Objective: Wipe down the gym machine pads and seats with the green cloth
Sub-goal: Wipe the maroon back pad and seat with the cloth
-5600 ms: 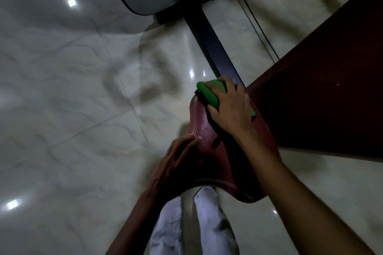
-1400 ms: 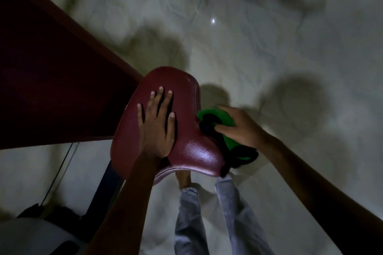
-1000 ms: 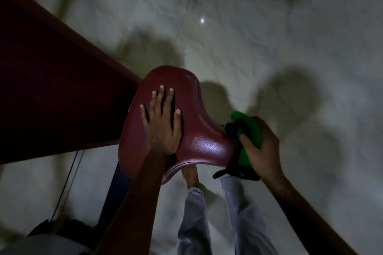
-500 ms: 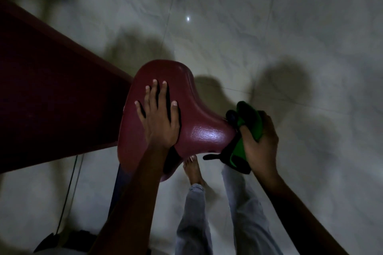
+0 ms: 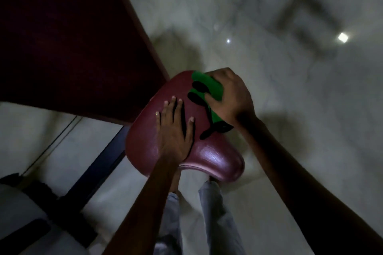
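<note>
Pale marble-look floor (image 5: 269, 89) fills the head view, glossy, with bright light spots up top right. Dim lighting, some blur.

Right grip (image 5: 230, 97): I see it curled over the green cloth (image 5: 209, 87), fingers wrapped round it, pinning it onto the far end of the maroon seat (image 5: 207, 151). Cloth is bunched under the palm, green showing on the grip's left side and a bit more below the wrist. Black strips or trim of the cloth (image 5: 209, 130) trail out toward me from under the grip and lie on the seat surface. Can't tell whether that black part is a strap or a hem.

Left grip (image 5: 175, 128): flat, fingers straight and slightly spread, palm down on the seat top, just beside the right grip and nearer to me. Holding nothing, only pressing on the pad. The two are close, not touching.

Seat is padded, shiny, wider at the near end, near rim catching a highlight below the left grip's wrist.

Left of both grips: large dark red panel (image 5: 72, 37), its corner meeting the seat's far left edge. Below it a dark frame bar (image 5: 99, 163) runs down-left from under the seat to a grey and black base (image 5: 24, 223). Thin cable (image 5: 56, 141) on the floor beside the bar.

Under the seat, between my forearms: light grey trouser legs (image 5: 215, 213).
</note>
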Demonstrator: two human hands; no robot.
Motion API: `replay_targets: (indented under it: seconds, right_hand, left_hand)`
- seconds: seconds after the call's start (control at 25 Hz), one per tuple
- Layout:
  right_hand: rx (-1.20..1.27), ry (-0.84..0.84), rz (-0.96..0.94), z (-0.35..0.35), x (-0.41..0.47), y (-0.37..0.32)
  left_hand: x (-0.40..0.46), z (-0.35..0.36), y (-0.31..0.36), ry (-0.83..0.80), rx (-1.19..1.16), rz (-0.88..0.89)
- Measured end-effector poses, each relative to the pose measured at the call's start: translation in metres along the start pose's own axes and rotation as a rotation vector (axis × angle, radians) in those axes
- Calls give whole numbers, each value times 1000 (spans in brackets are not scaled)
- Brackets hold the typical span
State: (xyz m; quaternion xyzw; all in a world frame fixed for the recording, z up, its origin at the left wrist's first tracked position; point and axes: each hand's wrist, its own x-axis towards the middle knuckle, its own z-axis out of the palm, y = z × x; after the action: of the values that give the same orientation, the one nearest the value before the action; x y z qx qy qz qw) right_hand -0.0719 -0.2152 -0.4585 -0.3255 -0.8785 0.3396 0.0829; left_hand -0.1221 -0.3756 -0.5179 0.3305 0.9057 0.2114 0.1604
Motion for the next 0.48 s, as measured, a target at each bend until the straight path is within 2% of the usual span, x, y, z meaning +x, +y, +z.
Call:
replay_targets:
  seconds: [0.16, 0.24, 0.36, 0.48]
  right_hand:
    - [-432, -323, -257, 32, 36, -13]
    - [-581, -349, -318, 42, 35, -7]
    - [-605, -298, -347, 46, 33, -5]
    - [-600, -314, -400, 45, 38, -4]
  left_hand:
    - [-10, 6, 3, 99, 11, -186]
    - [-10, 9, 5, 122, 15, -243]
    - [-11, 9, 3, 139, 53, -277]
    - [-10, 7, 2, 74, 102, -304]
